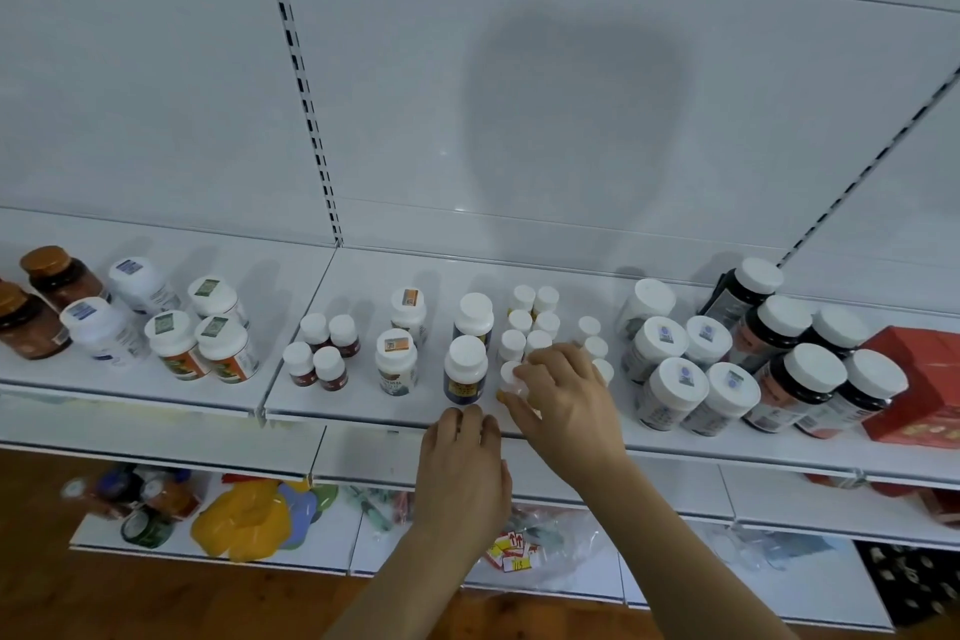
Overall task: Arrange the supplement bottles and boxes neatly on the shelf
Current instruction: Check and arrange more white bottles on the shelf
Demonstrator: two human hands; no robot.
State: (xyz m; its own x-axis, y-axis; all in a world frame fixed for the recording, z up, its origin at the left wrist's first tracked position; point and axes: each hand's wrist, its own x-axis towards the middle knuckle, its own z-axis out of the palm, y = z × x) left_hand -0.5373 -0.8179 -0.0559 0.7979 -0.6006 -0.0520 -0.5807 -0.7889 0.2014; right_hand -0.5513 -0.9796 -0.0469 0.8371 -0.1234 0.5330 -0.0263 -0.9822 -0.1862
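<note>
On the white shelf (363, 400) stand many supplement bottles in groups. My right hand (563, 392) grips a small white-capped bottle (510, 376) at the front of a cluster of small white-capped bottles (535, 314). My left hand (462, 463) rests with curled fingers on the shelf's front edge, holding nothing, just below two dark blue bottles with white caps (467, 369). A red box (919, 379) stands at the far right beside dark bottles with white lids (802, 385).
To the left are small brown bottles (322, 351), two labelled white bottles (399, 361), orange-labelled bottles (208, 338) and amber jars (36, 301). Large white jars (680, 379) stand to the right of my hand. Lower shelves hold bags and packets (244, 517).
</note>
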